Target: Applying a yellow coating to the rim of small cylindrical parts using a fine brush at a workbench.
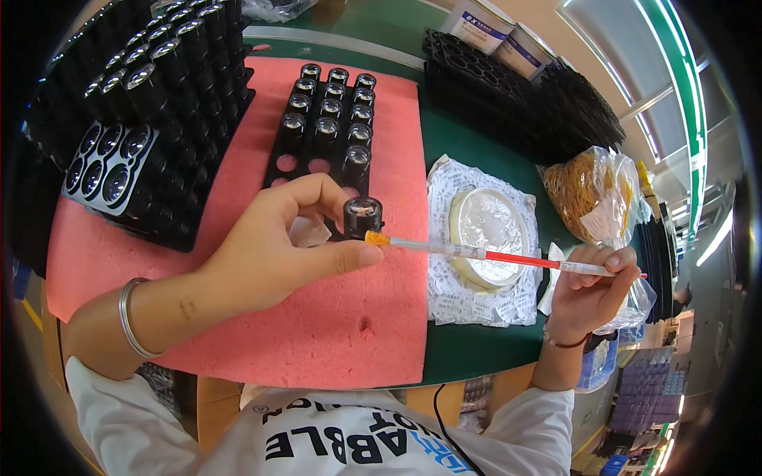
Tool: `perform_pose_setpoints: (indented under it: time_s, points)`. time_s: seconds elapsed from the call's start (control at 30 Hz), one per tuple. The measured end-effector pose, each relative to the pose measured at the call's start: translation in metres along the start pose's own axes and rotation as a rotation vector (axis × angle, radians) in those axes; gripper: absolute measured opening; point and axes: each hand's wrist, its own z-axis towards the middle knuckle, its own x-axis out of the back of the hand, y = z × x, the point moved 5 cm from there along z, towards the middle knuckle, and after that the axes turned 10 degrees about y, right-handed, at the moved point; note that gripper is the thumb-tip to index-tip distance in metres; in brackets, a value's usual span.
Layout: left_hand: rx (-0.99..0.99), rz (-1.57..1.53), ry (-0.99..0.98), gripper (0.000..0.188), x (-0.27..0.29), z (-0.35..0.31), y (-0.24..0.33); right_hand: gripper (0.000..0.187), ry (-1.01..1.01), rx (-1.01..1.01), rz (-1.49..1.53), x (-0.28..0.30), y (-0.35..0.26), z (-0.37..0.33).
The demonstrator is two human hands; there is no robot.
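My left hand (278, 234) is closed on a short black cylinder (363, 218) with a shiny clear lens-like top, held above the pink foam mat (349, 317). A scrap of white material shows between the fingers. My right hand (591, 289) grips the far right end of a thin stick (508, 257) with red and whitish sections. The stick lies almost level, and its orange-yellow tip is at the cylinder's lower right side, by my left thumb. Behind the left hand, a black tray (313, 147) holds rows of similar cylinders, with several bare holes at its near end.
Stacked trays of black cylinders (151, 127) stand tall at the left. A round white dish (492, 238) sits on printed paper (444, 305) at right. Beyond it are a bag of yellow rubber bands (591, 194), stacked black trays (508, 87) and tins (476, 28).
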Motion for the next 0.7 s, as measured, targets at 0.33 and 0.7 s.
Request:
perform_pose_setpoints:
  time_s: [0.33,0.7]
  points:
    - [-0.043,0.006,-0.007,0.021,-0.0005,-0.0012,0.0038,0.03,0.015,0.081,-0.118,-0.0011,-0.0008,0.0005]
    - [-0.057,0.003,-0.014,0.018,-0.0028,-0.0023,0.0076,0.028,0.075,0.047,-0.066,0.0041,0.0008,0.0042]
